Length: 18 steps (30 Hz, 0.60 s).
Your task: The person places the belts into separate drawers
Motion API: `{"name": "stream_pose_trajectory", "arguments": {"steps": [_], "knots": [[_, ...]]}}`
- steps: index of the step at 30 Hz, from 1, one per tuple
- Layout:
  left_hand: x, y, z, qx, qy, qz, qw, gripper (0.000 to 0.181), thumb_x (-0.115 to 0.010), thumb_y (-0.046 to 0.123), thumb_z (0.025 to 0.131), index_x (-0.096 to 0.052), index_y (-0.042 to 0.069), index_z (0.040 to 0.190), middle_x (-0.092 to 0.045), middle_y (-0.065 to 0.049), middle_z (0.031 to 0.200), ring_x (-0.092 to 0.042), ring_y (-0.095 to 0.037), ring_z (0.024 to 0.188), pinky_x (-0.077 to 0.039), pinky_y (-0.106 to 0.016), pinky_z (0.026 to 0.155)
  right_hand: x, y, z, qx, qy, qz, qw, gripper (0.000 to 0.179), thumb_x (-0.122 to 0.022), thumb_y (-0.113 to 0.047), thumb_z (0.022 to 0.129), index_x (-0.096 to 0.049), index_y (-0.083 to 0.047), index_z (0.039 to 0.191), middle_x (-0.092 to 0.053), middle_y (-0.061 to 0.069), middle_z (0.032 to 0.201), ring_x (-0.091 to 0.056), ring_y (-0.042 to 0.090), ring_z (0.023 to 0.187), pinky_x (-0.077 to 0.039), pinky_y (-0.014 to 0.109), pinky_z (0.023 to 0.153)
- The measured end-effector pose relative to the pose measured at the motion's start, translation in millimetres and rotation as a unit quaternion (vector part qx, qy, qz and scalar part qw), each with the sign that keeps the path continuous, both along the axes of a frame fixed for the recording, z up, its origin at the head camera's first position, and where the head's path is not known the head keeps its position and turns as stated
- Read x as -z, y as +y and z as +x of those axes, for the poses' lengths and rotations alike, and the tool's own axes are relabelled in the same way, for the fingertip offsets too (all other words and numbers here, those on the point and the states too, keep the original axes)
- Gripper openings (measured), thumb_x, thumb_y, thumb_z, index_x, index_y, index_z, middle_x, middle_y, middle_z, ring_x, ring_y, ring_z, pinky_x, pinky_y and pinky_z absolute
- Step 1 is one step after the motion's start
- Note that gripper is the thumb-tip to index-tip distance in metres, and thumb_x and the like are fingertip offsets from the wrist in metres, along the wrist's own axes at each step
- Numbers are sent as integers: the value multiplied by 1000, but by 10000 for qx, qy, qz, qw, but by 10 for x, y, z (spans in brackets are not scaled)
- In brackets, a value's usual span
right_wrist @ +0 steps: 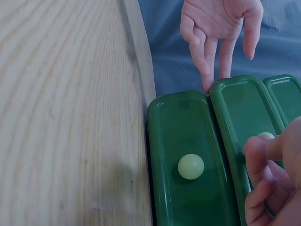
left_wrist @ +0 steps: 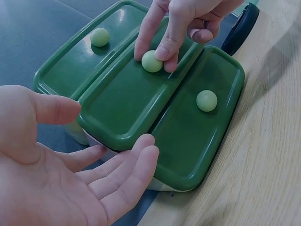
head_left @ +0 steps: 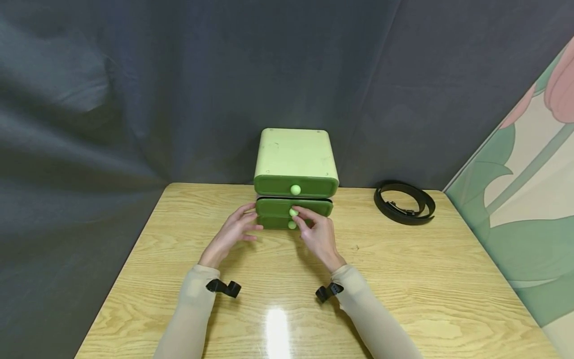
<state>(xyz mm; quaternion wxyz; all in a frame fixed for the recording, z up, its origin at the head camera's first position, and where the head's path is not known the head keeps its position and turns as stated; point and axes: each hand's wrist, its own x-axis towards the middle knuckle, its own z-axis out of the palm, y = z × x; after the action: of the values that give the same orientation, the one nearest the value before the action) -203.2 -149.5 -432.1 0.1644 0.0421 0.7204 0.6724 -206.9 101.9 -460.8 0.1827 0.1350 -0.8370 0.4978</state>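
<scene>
A small pale-green cabinet (head_left: 296, 152) with three dark-green drawers stands at the back of the table. Thumb and fingers of my right hand (head_left: 319, 235) pinch the round knob (left_wrist: 151, 61) of the middle drawer (left_wrist: 117, 103). That drawer juts slightly out past its neighbours. The top drawer (head_left: 278, 185) and bottom drawer (right_wrist: 181, 122) appear closed, each with a light-green ball knob. My left hand (head_left: 230, 234) is at the cabinet's left side, fingers spread and loosely bent, holding nothing. Its fingertips are close to the middle drawer's left end; contact cannot be told.
A coiled black belt (head_left: 400, 217) lies at the table's back right. The wooden table (head_left: 403, 289) meets a dark curtain (head_left: 215, 89) behind. On the right stands a panel with a flower pattern (head_left: 529, 199).
</scene>
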Motion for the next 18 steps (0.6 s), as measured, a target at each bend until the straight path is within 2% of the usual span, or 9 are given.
{"name": "stream_pose_trajectory", "arguments": {"steps": [7,18], "knots": [[17,-1,-4,-11,15,-26,10000,60,-44,28,115,-26,6,168,-39,-25,167,-60,-44,136,-54,-58,110,32,-16,-61,149,60,18,9999,23,-77,-12,99,-83,-15,120,-83,7,95,-55,2,46,-41,20,41],[25,0,-11,-39,16,-12,10000,62,-47,29,114,-26,7,168,-36,-22,168,-59,-46,136,-56,-55,108,59,-14,-128,108,234,17,9997,21,-78,-12,98,-83,-14,119,-84,6,96,-53,1,47,-41,19,43]]}}
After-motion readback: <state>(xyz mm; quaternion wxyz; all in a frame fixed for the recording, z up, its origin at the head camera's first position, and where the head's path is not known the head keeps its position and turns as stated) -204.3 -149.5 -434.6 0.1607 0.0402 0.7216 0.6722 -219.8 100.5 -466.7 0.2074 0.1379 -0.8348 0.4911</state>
